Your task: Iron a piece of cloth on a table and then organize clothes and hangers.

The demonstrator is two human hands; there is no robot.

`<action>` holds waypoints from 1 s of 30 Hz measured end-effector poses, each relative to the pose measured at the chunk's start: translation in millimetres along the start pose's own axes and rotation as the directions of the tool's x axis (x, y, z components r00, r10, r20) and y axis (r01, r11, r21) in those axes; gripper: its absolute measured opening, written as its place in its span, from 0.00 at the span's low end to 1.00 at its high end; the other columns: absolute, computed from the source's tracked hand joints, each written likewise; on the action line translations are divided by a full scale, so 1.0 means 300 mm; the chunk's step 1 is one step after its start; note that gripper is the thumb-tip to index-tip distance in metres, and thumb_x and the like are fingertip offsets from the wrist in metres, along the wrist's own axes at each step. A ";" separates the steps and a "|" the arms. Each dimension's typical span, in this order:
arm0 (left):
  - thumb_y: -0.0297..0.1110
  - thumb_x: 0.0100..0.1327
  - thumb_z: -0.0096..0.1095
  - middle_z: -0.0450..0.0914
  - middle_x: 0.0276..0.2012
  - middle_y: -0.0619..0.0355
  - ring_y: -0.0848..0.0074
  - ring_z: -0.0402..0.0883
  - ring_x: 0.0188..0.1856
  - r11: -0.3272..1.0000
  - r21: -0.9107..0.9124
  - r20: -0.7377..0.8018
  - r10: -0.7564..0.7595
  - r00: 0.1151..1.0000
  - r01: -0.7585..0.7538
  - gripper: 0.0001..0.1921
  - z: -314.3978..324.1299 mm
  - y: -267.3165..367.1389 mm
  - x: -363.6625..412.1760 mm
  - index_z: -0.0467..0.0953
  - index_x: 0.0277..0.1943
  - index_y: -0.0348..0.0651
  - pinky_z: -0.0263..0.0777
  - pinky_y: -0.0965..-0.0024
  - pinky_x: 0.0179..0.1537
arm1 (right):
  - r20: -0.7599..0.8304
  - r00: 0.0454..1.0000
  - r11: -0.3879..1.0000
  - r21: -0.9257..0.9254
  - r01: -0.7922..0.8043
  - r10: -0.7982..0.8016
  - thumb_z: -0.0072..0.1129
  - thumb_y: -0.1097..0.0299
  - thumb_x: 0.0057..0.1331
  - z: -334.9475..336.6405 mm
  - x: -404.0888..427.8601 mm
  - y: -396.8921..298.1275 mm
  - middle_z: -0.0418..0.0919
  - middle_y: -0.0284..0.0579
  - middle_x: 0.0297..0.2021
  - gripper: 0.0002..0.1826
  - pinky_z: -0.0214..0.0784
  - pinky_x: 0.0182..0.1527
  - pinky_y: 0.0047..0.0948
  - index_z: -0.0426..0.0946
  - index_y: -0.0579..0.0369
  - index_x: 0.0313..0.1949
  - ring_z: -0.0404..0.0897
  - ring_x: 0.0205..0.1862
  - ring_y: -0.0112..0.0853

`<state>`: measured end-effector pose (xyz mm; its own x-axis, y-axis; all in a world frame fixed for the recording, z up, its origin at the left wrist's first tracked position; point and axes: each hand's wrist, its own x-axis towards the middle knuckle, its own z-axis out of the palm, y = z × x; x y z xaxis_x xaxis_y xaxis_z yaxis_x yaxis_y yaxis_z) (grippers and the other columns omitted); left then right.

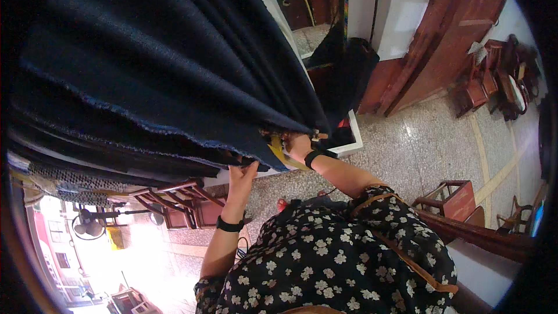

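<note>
Long folds of dark navy cloth with a frayed blue edge hang before me, spreading to the upper left. My left hand pinches the lower edge of the cloth between thumb and fingers; some fingertips are hidden in the dark folds. To its right, my right hand is at the narrow end of the cloth, beside a yellow strip. Its fingers are partly hidden, so its grip is unclear. A small light-brown piece, perhaps wood, juts out just past that hand. Each wrist bears a black band.
Behind the cloth stands a mirror, near a white-edged base. Dark wooden chairs are at the lower left, and a red-topped stool is at the right. More furniture stands across the speckled floor.
</note>
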<state>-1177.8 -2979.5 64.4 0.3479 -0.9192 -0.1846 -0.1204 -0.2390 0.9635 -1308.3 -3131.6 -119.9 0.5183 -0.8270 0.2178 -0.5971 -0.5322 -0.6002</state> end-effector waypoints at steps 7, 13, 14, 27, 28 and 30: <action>0.29 0.61 0.61 0.74 0.33 0.65 0.84 0.72 0.33 0.994 -0.112 -0.041 0.002 0.999 -0.006 0.07 0.008 -0.012 0.017 0.72 0.41 0.41 0.68 0.75 0.33 | 0.329 0.944 0.997 0.068 -0.030 0.006 0.46 0.65 0.59 0.035 -0.014 0.060 0.78 0.55 0.33 0.21 0.66 0.30 0.44 0.70 0.58 0.51 0.75 0.28 0.48; 0.27 0.60 0.60 0.74 0.38 0.62 0.83 0.70 0.33 0.992 -0.125 -0.047 0.010 0.999 -0.015 0.17 -0.021 -0.031 0.015 0.65 0.50 0.41 0.66 0.75 0.31 | 0.298 0.942 0.962 -0.174 0.210 -0.151 0.44 0.65 0.60 0.030 -0.044 0.079 0.79 0.53 0.31 0.23 0.66 0.26 0.41 0.69 0.56 0.55 0.76 0.27 0.44; 0.26 0.60 0.60 0.73 0.40 0.62 0.83 0.69 0.33 0.992 -0.122 -0.045 -0.018 0.999 0.012 0.20 -0.032 -0.034 0.012 0.62 0.53 0.42 0.65 0.75 0.31 | 0.252 0.957 0.967 -0.172 0.189 -0.142 0.45 0.65 0.60 0.017 -0.047 0.077 0.79 0.52 0.30 0.21 0.66 0.25 0.41 0.70 0.55 0.52 0.76 0.26 0.44; 0.24 0.60 0.58 0.74 0.45 0.60 0.83 0.71 0.36 0.987 -0.161 -0.047 -0.017 0.999 0.009 0.27 0.017 0.018 -0.002 0.56 0.60 0.42 0.64 0.78 0.30 | 0.025 0.954 0.902 -0.318 0.292 -0.300 0.53 0.67 0.53 -0.092 -0.055 0.050 0.77 0.41 0.20 0.08 0.68 0.24 0.39 0.78 0.52 0.31 0.77 0.21 0.38; 0.24 0.60 0.58 0.74 0.45 0.60 0.83 0.71 0.36 0.986 -0.164 -0.050 -0.019 0.999 0.010 0.27 0.012 0.011 -0.002 0.56 0.60 0.42 0.64 0.78 0.30 | 0.028 0.953 0.901 -0.318 0.295 -0.302 0.53 0.67 0.53 -0.107 -0.053 0.040 0.77 0.41 0.20 0.08 0.68 0.24 0.39 0.78 0.52 0.31 0.77 0.21 0.38; 0.24 0.60 0.58 0.73 0.47 0.58 0.83 0.71 0.36 0.992 -0.078 -0.039 -0.101 0.994 0.097 0.29 -0.002 -0.005 0.002 0.53 0.62 0.43 0.65 0.78 0.29 | -0.044 0.919 0.888 -0.278 0.365 -0.392 0.54 0.67 0.52 -0.135 -0.041 0.028 0.76 0.41 0.19 0.09 0.67 0.25 0.39 0.78 0.52 0.33 0.76 0.23 0.39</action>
<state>-1176.8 -2979.5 62.9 0.3941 -0.8776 -0.2729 -0.0127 -0.3021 0.9532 -1344.5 -3133.1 -96.5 0.6831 -0.5594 0.4695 -0.5110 -0.8254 -0.2400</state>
